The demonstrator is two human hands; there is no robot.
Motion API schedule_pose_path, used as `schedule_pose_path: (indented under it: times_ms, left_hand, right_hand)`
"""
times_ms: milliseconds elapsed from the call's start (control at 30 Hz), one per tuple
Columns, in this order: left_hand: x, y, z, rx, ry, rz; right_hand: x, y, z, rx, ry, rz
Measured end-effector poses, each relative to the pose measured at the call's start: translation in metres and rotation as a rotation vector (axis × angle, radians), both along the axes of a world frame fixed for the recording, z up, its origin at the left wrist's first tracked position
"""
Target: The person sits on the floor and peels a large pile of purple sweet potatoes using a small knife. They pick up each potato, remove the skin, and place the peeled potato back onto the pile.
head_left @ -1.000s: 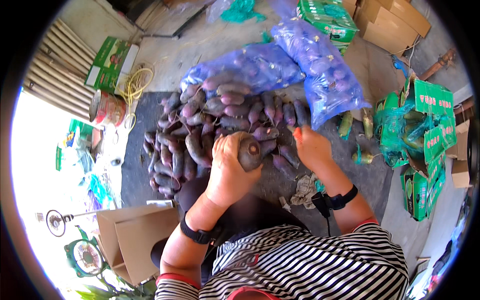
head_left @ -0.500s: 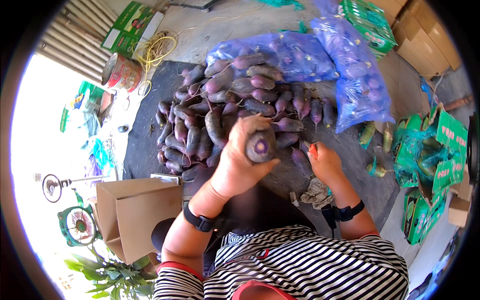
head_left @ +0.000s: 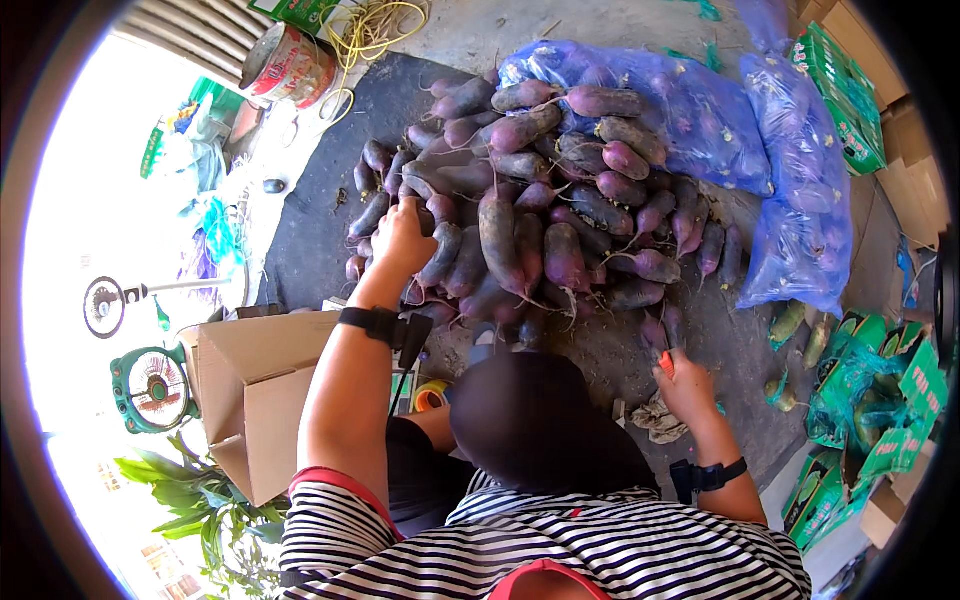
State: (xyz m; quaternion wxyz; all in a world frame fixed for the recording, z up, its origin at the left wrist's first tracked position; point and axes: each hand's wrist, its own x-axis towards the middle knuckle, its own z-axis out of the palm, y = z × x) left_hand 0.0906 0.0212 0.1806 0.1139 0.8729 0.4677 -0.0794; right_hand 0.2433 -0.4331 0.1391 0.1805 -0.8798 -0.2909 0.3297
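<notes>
A heap of dark purple radishes (head_left: pixel 500 240), thin roots still on many, covers the dark sheet in front of me. At its left side, my left hand (head_left: pixel 400 240) curls its fingers over a purple radish, mostly covered by the hand. The radish just past the fingertips is blurred. Lower right, my right hand (head_left: pixel 688 388) is closed round the orange handle (head_left: pixel 667 365) of what looks like a small knife; its blade is hard to make out. Two small radishes (head_left: pixel 655 330) lie just beyond that hand. A crumpled cloth (head_left: pixel 658 418) lies beside it.
Blue plastic bags (head_left: pixel 680 120) full of radishes border the heap at the far right. Green cartons (head_left: pixel 870 390) and greenish radishes (head_left: pixel 785 325) stand right. An open cardboard box (head_left: pixel 265 390), a fan (head_left: pixel 152 388) and a metal bucket (head_left: pixel 290 65) are on the left.
My left hand has moved from in front of my chest, where it held up a radish, forward and left to the heap. My right hand still grips the orange handle. The view has shifted.
</notes>
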Motion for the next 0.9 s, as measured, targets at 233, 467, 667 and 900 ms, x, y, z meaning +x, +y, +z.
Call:
schedule_pose_path:
  times_ms: [233,467,667,900]
  left_hand:
    - [0.023,-0.003,-0.06,0.404,-0.017,-0.323]
    - [0.007,-0.026,-0.063,-0.058,0.015,-0.407]
    - [-0.042,-0.049,-0.028,-0.113,-0.198,-0.431]
    - [-0.113,-0.067,0.043,-0.13,-0.293,-0.287]
  right_hand:
    - [-0.012,0.0,-0.015,-0.019,0.051,-0.009]
    - [-0.027,0.001,-0.03,-0.039,0.11,0.03]
    - [-0.029,-0.019,-0.058,0.012,0.104,0.046]
    - [-0.05,-0.064,-0.1,-0.089,0.156,0.066]
